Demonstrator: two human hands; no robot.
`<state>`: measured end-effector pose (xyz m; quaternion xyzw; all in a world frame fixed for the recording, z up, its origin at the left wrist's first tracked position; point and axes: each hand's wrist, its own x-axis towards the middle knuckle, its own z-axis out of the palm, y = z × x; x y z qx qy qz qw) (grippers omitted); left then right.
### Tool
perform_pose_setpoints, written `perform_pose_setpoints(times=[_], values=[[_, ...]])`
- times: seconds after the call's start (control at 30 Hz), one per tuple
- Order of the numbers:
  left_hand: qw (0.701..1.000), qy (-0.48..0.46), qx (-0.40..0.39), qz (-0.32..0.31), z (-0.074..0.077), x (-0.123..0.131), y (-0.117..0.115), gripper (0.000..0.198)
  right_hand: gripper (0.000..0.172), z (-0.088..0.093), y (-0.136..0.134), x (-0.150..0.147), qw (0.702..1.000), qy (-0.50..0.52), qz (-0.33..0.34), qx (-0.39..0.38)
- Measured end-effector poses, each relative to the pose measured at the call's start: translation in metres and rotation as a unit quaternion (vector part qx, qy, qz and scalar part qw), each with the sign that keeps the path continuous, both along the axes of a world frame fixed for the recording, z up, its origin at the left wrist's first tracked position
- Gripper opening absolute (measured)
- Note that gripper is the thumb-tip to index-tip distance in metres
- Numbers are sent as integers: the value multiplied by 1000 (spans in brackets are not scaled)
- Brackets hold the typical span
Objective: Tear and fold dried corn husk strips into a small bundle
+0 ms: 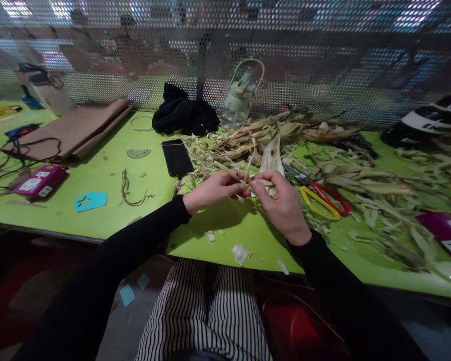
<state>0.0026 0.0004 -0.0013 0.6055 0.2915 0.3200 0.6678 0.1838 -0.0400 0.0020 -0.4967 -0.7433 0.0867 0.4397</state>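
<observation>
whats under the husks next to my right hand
Scissors: the red and yellow handles show beside the right hand, which pinches a husk strip; the blades run under the husks and are mostly covered. Green table lies beneath.

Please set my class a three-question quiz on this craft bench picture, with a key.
1. True or false: the scissors lie on the table just beyond the right hand.
2. What do the left hand and right hand pinch between them? A a phone, B dried husk, C a bottle.
3. What colour is the table top?

Key: 1 true; 2 B; 3 green.
</observation>
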Motion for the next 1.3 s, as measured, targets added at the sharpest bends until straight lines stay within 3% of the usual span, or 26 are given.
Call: perform_pose_setpoints(times=[0.1, 0.2, 0.33, 0.4, 0.53, 0.67, 0.77, 0.87, 0.97, 1.1, 1.2, 1.3], values=[[1000, -20, 12, -3, -2, -2, -1, 19, 19, -1, -3, -3, 995, 64, 11, -77], [1000, -20, 14, 4, -2, -2, -2, 22, 21, -6, -3, -3, 989, 100, 28, -104], [996, -29, -28, 75, 4, 0, -1, 12, 38, -12, 2, 1, 976, 167, 49, -129], [990, -39, -40, 133, 8, 0, 0, 9, 41, -12, 2, 2, 980, 145, 41, -130], [984, -15, -14, 177, 10, -1, 2, 7, 17, -4, -2, 1, 999, 5, 28, -43], [990, 73, 48, 110, 4, -2, 1, 10, 13, 0, -5, -2, 996, -64, 52, 36], [991, 96, 85, 23, 2, -3, -2, 9, 13, -3, -3, -2, 995, -72, 57, 42], [991, 88, 98, -18, 1, -4, -2, 9, 15, -5, -2, -1, 997, -52, 47, 32], [993, 64, 93, -30, 1, -4, -2, 15, 17, -8, -1, -1, 999, 27, 33, -14], [996, 26, 74, -32, 0, -2, -4, 17, 37, -11, 2, 1, 984, 145, 40, -96], [998, 14, 57, -25, 2, 0, -8, 10, 29, -10, 3, 1, 980, 155, 59, -113], [1000, -5, 2, -17, 4, 1, -10, 10, 24, -9, 0, 0, 984, 153, 51, -72]])
